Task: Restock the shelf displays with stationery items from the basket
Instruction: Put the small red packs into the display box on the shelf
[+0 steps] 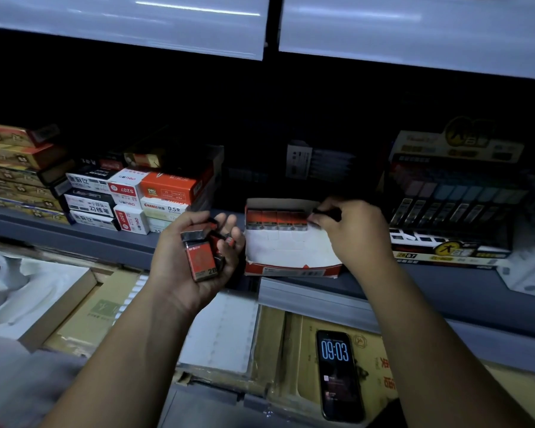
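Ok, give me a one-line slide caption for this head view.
Left hand holds small red-and-black cases; right hand pinches another at the open red-and-white cardboard display box on the grey shelf.

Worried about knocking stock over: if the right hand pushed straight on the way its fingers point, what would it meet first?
Likely the row of small orange-and-black boxes at the back of the white-lined red cardboard tray, just past the right hand; depth is unclear.

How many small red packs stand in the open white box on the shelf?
4 red packs, side by side in a row at the back of the box. The right hand, at the row's right end, may hide more.
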The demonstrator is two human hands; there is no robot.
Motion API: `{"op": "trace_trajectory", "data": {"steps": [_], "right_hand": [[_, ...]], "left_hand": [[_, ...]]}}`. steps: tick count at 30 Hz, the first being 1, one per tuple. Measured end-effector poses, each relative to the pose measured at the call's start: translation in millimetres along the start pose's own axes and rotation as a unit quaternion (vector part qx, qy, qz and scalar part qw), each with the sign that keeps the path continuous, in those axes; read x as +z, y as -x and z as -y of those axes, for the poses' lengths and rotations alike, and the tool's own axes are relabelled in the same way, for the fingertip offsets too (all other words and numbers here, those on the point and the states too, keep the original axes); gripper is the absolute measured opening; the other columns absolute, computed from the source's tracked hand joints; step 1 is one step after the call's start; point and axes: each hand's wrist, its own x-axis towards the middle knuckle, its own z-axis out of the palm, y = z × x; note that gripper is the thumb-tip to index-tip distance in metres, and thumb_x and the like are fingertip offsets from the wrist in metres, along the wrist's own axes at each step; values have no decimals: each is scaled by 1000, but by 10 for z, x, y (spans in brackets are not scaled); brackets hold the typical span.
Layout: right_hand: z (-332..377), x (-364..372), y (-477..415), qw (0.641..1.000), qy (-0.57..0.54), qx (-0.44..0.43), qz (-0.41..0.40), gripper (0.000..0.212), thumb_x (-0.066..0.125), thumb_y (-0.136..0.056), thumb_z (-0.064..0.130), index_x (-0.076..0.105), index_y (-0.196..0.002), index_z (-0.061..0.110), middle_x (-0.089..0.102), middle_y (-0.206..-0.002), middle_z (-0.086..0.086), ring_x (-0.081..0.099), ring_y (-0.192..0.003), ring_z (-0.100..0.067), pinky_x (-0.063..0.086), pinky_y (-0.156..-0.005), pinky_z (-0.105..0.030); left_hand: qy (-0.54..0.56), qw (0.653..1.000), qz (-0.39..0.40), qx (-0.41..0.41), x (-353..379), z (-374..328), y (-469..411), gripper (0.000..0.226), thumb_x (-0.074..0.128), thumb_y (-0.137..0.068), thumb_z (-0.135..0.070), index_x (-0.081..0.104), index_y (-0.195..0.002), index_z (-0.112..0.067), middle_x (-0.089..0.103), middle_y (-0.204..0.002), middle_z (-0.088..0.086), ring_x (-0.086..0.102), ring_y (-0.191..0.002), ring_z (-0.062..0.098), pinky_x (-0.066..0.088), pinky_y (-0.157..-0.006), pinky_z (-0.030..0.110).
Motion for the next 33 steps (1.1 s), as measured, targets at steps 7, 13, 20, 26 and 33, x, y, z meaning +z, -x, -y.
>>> {"op": "trace_trajectory", "data": {"steps": [7, 13, 20, 26, 33], "right_hand": [[2, -42, 11, 997, 45, 5, 70, 10, 67, -94, 18, 76, -91, 22, 74, -98, 2, 66, -91, -23, 55, -83, -38], [54, -20, 40, 986, 133, -27, 94, 21, 55, -92, 7, 75, -93, 11, 73, -99, -8, 67, -91, -33, 57, -82, -46], [541, 5, 262, 972, -122, -201, 18, 15, 65, -96, 26, 75, -105, 19, 66, -100, 3, 60, -87, -9, 51, -76, -31], [940, 130, 547, 912, -270, -275, 138, 23, 76, -88, 18, 74, -110, 15, 63, -107, 8, 62, -97, -11, 53, -84, -30], [941, 256, 529, 922, -228, -301, 84, 17, 76, -88, 16, 76, -105, 15, 66, -94, 10, 59, -86, -7, 52, -76, -32]], "left_hand": [[-2, 1000, -11, -1, 22, 11, 17, 15, 60, -87, -23, 65, -90, -9, 68, -94, 2, 66, -70, 17, 48, -42, 16], [7, 1000, -17, 5, 24, 19, 16, 16, 59, -89, -23, 64, -91, -9, 68, -94, 2, 65, -70, 17, 48, -41, 17], [-7, 1000, -19, 14, 30, 25, 2, 15, 58, -90, -25, 63, -89, -10, 68, -91, 3, 65, -68, 16, 48, -40, 17], [-78, 995, -35, 52, 44, 39, -8, 19, 62, -77, -28, 70, -74, -10, 68, -78, 5, 66, -72, 16, 48, -76, 22], [-74, 996, -42, 41, 21, 36, 5, 22, 60, -83, -27, 68, -73, -8, 67, -74, 6, 67, -69, 18, 50, -73, 26]]}}
